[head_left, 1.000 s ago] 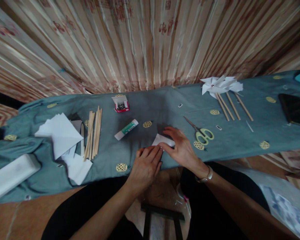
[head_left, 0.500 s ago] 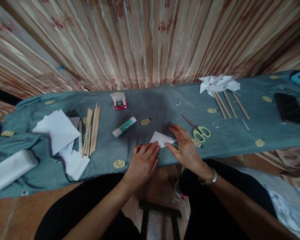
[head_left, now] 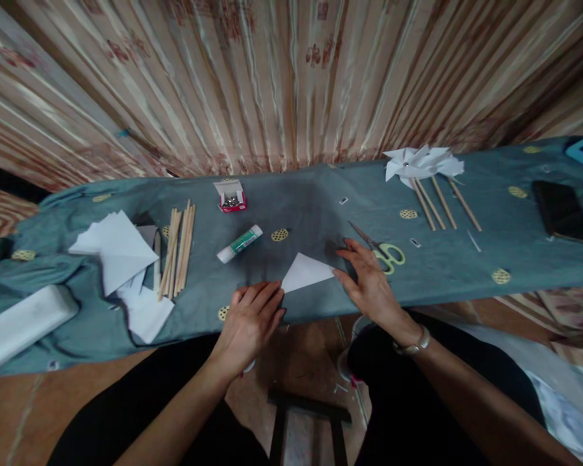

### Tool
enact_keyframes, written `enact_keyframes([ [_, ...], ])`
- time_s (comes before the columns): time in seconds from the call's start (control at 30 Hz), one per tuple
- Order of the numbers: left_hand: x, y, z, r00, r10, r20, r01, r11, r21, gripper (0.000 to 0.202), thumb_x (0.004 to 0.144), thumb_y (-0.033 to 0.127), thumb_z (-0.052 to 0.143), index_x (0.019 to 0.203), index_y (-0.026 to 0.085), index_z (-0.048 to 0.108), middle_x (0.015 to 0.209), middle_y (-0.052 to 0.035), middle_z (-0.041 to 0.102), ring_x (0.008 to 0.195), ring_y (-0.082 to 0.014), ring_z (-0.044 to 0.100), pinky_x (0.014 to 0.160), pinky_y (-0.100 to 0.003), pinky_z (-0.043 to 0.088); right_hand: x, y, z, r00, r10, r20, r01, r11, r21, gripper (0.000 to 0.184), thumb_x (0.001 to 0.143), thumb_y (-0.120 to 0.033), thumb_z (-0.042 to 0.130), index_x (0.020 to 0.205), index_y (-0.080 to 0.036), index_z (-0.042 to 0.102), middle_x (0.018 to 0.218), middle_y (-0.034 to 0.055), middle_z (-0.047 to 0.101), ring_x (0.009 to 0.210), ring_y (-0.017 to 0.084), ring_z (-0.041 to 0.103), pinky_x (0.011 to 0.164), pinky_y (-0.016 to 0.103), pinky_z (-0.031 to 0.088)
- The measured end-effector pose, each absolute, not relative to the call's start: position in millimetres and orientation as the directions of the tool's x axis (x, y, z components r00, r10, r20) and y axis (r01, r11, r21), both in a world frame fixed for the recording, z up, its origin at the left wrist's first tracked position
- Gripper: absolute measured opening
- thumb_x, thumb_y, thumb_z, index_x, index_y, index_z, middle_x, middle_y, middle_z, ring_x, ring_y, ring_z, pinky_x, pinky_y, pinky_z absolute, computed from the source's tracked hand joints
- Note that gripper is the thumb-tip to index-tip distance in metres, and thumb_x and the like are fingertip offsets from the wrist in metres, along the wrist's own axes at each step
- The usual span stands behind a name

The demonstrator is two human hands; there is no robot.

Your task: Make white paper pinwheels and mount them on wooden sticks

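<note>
A white sheet of paper folded into a triangle (head_left: 307, 272) lies near the front edge of the cloth-covered table. At its lower left corner rest the fingertips of my left hand (head_left: 250, 320), the fingers stretched side by side. My right hand (head_left: 372, 288) is at the other end, its thumb touching the pointed right corner and its fingers apart. Just behind my right fingers lie scissors (head_left: 392, 254) with pale green handles, partly covered by that hand. A glue stick (head_left: 240, 243) with a green label lies farther back on the left.
Left of centre are wooden sticks (head_left: 179, 249), white paper sheets (head_left: 129, 252) and a white block (head_left: 26, 327). An opened red box (head_left: 232, 197) holds small metal pieces. Paper pinwheels (head_left: 422, 163) on sticks lie back right, near a dark phone (head_left: 563, 210).
My hands have moved apart, the left one toward the left corner, so more of the folded paper shows. The paper's right point now lies by my right thumb.
</note>
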State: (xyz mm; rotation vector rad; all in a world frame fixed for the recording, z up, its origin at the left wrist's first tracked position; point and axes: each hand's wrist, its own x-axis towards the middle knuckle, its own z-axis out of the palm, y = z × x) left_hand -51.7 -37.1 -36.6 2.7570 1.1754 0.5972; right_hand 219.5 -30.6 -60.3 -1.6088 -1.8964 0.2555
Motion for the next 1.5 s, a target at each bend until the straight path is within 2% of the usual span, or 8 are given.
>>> enact_keyframes([
  [0.27,-54,-38,-32,0.638,0.682,0.358,0.662,-0.723,0.199,0.023,0.096,0.02,0.054,0.113,0.011,0.067,0.12,-0.0091,0.071,0.105,-0.0244,0.061,0.085,-0.039,0.045,221,-30,-58,-0.073,0.942,0.326,0.815,0.245,-0.525,0.028,0.096,-0.031,0.048,0.111,-0.016,0.066,0.135,0.0182,0.057,0.128,0.032,0.053,0.109,0.051,0.042],
  [0.43,-55,-37,-33,0.635,0.683,0.362,0.66,-0.723,0.207,0.023,0.096,0.021,0.054,0.113,0.011,0.067,0.119,-0.0099,0.071,0.105,-0.0247,0.061,0.084,-0.04,0.047,220,-25,-48,-0.096,0.947,0.306,0.775,0.264,-0.574,0.032,0.099,-0.033,0.042,0.115,-0.017,0.065,0.131,0.0161,0.062,0.124,0.029,0.057,0.108,0.051,0.043],
  [0.57,-55,-32,-33,0.633,0.687,0.356,0.652,-0.721,0.233,0.022,0.095,0.022,0.055,0.11,0.012,0.067,0.115,-0.0093,0.072,0.102,-0.025,0.062,0.083,-0.04,0.048,207,-21,-41,-0.155,0.957,0.247,0.78,0.272,-0.563,0.033,0.093,-0.039,0.055,0.109,-0.014,0.067,0.136,0.0201,0.057,0.128,0.033,0.052,0.108,0.052,0.042],
  [0.73,-53,-26,-34,0.601,0.726,0.335,0.674,-0.685,0.276,0.018,0.093,0.021,0.058,0.107,0.014,0.066,0.112,-0.0094,0.072,0.097,-0.0256,0.063,0.081,-0.041,0.05,195,-15,-37,-0.116,0.982,0.148,0.737,0.185,-0.65,0.008,0.081,-0.027,0.07,0.083,-0.019,0.066,0.129,0.0154,0.063,0.121,0.032,0.058,0.1,0.049,0.047],
  [0.93,-41,-22,-31,0.558,0.759,0.335,0.685,-0.649,0.331,0.053,0.09,0.024,0.061,0.139,0.014,0.043,0.133,-0.0162,0.06,0.117,-0.0301,0.056,0.092,-0.046,0.049,187,-17,-32,-0.047,0.999,0.023,0.541,0.044,-0.84,0.01,0.08,-0.027,0.065,0.073,-0.02,0.064,0.116,0.0117,0.07,0.094,0.024,0.069,0.078,0.038,0.053],
  [1.1,-26,-20,-23,0.553,0.744,0.375,0.66,-0.666,0.349,0.058,0.09,0.021,0.06,0.143,0.017,0.037,0.143,-0.017,0.051,0.125,-0.0309,0.049,0.098,-0.047,0.044,182,-20,-35,0.031,0.996,-0.078,0.28,-0.084,-0.956,0.02,0.078,-0.038,0.067,0.073,-0.019,0.062,0.104,0.0106,0.073,0.078,0.019,0.069,0.066,0.032,0.053],
  [1.3,-12,-14,-13,0.533,0.763,0.365,0.669,-0.645,0.369,0.057,0.09,0.022,0.061,0.142,0.015,0.038,0.14,-0.0155,0.055,0.124,-0.0303,0.049,0.096,-0.044,0.041,183,-32,-25,0.018,0.99,0.141,0.527,0.11,-0.843,0.011,0.083,-0.029,0.064,0.075,-0.021,0.063,0.117,0.0082,0.07,0.07,0.014,0.062,0.069,0.033,0.051],
  [1.5,-4,-10,-13,0.554,0.738,0.386,0.636,-0.674,0.376,0.04,0.092,0.01,0.049,0.133,0.013,0.05,0.094,-0.0072,0.068,0.085,-0.0222,0.058,0.074,-0.035,0.046,186,-43,-21,-0.156,0.94,0.303,0.625,0.332,-0.707,0.01,0.091,-0.025,0.058,0.081,-0.022,0.062,0.114,0.0079,0.07,0.105,0.023,0.065,0.09,0.04,0.053],
])
